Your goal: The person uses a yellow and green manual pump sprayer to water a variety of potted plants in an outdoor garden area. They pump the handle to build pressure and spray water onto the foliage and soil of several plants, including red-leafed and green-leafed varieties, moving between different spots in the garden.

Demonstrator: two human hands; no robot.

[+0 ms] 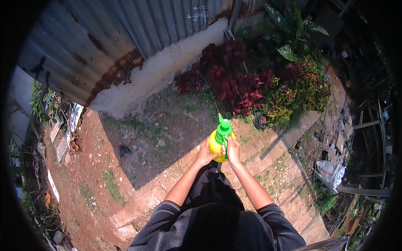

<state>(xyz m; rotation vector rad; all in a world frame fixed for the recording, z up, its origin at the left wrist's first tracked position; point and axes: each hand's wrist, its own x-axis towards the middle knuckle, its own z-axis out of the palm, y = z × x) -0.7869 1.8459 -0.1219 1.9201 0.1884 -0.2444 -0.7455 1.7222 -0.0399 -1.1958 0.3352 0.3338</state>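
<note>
Both hands hold a yellow pump pressure sprayer (215,146) with a green head, knob and nozzle, in front of the body. My left hand (205,153) supports the yellow tank from its left side. My right hand (231,148) is closed around the green handle on the right side. From the nozzle, pointed away from me, a thin jet of liquid (212,96) runs toward dark red leafy plants (224,84). Green and yellow foliage (284,105) grows to the right of them.
A rusty corrugated metal fence (119,34) stands on a pale low wall (150,70) ahead. A small black plant pot (261,121) sits by the plants. Stone paving (270,153) crosses the dirt ground. At the right lie a white sack (331,172) and wooden beams (361,190).
</note>
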